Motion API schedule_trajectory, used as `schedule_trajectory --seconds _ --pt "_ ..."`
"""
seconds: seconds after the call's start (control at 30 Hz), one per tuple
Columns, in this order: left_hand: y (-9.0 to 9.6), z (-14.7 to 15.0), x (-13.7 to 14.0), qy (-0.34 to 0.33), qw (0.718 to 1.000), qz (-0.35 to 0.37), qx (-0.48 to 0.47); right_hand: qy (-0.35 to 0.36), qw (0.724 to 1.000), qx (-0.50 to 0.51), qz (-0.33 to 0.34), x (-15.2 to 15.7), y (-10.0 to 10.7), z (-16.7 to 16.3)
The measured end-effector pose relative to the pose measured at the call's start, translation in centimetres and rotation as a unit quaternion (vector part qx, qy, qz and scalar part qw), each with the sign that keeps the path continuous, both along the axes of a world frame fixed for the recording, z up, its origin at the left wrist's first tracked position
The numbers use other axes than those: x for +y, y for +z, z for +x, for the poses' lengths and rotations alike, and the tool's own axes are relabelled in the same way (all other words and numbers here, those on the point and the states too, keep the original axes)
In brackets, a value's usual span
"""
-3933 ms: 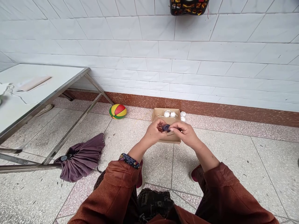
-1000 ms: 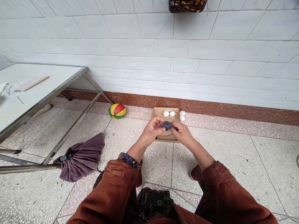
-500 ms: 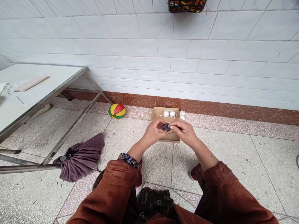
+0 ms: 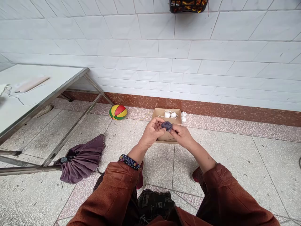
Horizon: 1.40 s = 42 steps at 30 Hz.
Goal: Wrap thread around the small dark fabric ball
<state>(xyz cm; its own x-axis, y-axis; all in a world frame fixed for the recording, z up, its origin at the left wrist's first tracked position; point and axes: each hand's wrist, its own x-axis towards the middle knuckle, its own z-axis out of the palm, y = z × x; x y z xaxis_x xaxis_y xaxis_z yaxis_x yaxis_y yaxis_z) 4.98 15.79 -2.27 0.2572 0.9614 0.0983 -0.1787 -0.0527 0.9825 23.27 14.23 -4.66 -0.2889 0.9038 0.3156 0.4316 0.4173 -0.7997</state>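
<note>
A small ball of dark purple-grey yarn (image 4: 166, 126) is held between my two hands, above a shallow cardboard box (image 4: 168, 137) on the floor. My left hand (image 4: 152, 131) grips its left side, the fingers curled around it. From the right, my right hand (image 4: 182, 134) pinches the yarn ball between thumb and fingers. Inside the box, towards the back, lie two white yarn balls (image 4: 170, 114) with loose strands. More white yarn balls (image 4: 183, 116) sit on the floor just right of the box. My hands cover part of the box.
A red, yellow and green ball (image 4: 118, 112) rests by the wall. On the left stands a metal-framed table (image 4: 68, 73) with a rolled pale cloth (image 4: 33, 83) and cord on it. A folded purple umbrella (image 4: 83, 158) lies against its leg. A dark basket (image 4: 188, 5) is at the top.
The yarn ball has turned and shows more of its wound strands. My right hand has shifted slightly down and left, its fingers less over the ball.
</note>
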Motion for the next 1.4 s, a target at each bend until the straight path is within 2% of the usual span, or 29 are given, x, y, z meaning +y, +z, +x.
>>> schedule_trajectory --seconds 0.17,0.27,0.4,0.5,0.63,0.7,0.87,1.03,1.13,1.23,1.33,1.4 --pt "-0.2 0.0 0.3 0.047 0.999 -0.011 -0.001 0.069 0.997 -0.034 0.011 -0.5 0.8 0.0" --pt "-0.3 0.2 0.4 0.059 0.998 -0.014 0.034 0.1 0.994 -0.038 0.036 -0.7 1.4 0.1" --pt "-0.3 0.4 0.2 0.035 0.992 0.016 0.118 0.064 0.997 -0.008 0.047 -0.5 1.8 0.6" --pt "-0.2 0.5 -0.3 -0.03 0.99 0.02 0.137 0.008 0.998 0.024 0.049 0.0 1.7 1.2" --pt "-0.1 0.2 -0.7 -0.135 0.989 -0.049 0.033 -0.047 0.997 0.057 0.021 0.4 1.0 1.1" --pt "-0.1 0.1 -0.7 -0.152 0.985 -0.073 -0.04 -0.057 0.996 0.063 -0.006 0.4 0.6 0.8" --pt "-0.2 -0.1 -0.5 -0.128 0.973 -0.098 -0.168 -0.061 0.996 0.038 -0.055 0.2 -0.1 0.2" --pt "0.1 -0.5 0.6 -0.028 0.965 -0.12 -0.233 -0.048 0.997 0.015 -0.06 0.0 -0.7 -0.1" --pt "-0.1 -0.8 1.3 0.038 0.97 -0.123 -0.205 0.002 0.999 0.007 -0.036 -0.3 -0.3 -0.4" --pt "-0.5 -0.7 1.6 0.085 0.987 -0.093 -0.104 0.069 0.997 0.014 -0.017 -0.6 0.7 -0.4" --pt "-0.6 -0.4 1.4 0.079 0.996 -0.043 0.023 0.059 0.997 0.04 -0.008 -0.8 1.5 -0.1" --pt "-0.4 -0.2 0.9 0.033 0.995 -0.028 0.085 0.023 0.998 0.06 0.007 -0.6 1.7 0.2"
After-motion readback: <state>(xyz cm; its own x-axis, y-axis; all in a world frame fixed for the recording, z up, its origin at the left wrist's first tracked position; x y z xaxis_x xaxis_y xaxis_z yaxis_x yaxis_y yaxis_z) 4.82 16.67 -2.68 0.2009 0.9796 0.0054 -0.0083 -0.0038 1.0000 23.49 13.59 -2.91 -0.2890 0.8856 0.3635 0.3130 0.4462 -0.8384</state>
